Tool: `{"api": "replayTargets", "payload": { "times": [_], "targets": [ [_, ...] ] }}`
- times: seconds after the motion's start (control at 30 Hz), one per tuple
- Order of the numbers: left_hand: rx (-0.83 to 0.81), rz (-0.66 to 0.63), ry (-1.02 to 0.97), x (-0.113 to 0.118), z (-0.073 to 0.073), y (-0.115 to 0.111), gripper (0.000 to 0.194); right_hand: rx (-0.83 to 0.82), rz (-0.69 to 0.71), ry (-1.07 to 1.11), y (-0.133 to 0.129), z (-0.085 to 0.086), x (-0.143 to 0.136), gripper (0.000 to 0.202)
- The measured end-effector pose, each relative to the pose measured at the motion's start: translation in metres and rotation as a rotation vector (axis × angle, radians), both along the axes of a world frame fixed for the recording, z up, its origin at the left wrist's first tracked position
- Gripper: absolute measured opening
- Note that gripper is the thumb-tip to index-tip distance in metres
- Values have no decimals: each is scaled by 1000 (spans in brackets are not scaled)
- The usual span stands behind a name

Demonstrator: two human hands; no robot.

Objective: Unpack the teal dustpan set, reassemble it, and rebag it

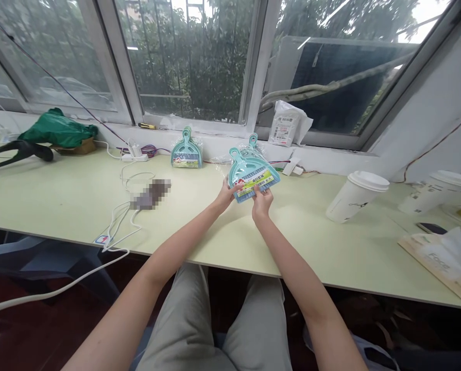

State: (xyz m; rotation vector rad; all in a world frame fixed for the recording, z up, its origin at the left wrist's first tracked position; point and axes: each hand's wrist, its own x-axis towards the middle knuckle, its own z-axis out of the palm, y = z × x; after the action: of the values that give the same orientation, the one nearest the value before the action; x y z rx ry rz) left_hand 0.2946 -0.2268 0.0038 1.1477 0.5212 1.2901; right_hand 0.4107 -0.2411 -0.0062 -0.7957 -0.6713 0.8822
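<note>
1. Nearest the camera, the person's grey-trousered knees (218,330) sat under the edge of the pale yellow-green laminate desk (60,201), and two bare forearms reached forward over it.
2. The left hand (225,196) had its grip closed on the lower left edge of a teal plastic mini dustpan-and-brush set in clear wrapping (252,175), thumb on the printed label.
3. The right hand (261,200) pinched the bottom edge of the same set, fingers clamped on the bristle end. The set was held tilted just above the middle of the desk, handle pointing away.
4. A white cable (116,226) looped across the smooth desk to the left, beside a blurred dark object (152,194).
5. To the right lay a tan tissue box with a white tissue sticking out (442,260), and two white lidded paper cups (356,196); their contents could not be seen.
6. Farther back, a second wrapped teal dustpan set (186,149) leaned near the window sill, with a white power strip (134,156) to its left.
7. A crumpled green plastic bag (56,129) sat at the far left, and a white plastic pouch (286,123) rested against the window frame.
</note>
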Motion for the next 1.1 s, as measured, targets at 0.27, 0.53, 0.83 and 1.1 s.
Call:
{"api": "replayTargets", "payload": {
  "times": [0.27,0.53,0.83,1.1],
  "targets": [
    [181,647,416,8,-2,-13,104,5,-40,58,2,0,3,40],
    [564,1007,1088,-18,27,-17,33,36,67,-208,6,-7,2,38],
    [746,964,1353,-11,16,-13,20,58,46,-332,4,-17,-12,41],
    [960,749,1415,-16,12,-10,23,41,103,-210,5,-14,-9,41]
  ]
}}
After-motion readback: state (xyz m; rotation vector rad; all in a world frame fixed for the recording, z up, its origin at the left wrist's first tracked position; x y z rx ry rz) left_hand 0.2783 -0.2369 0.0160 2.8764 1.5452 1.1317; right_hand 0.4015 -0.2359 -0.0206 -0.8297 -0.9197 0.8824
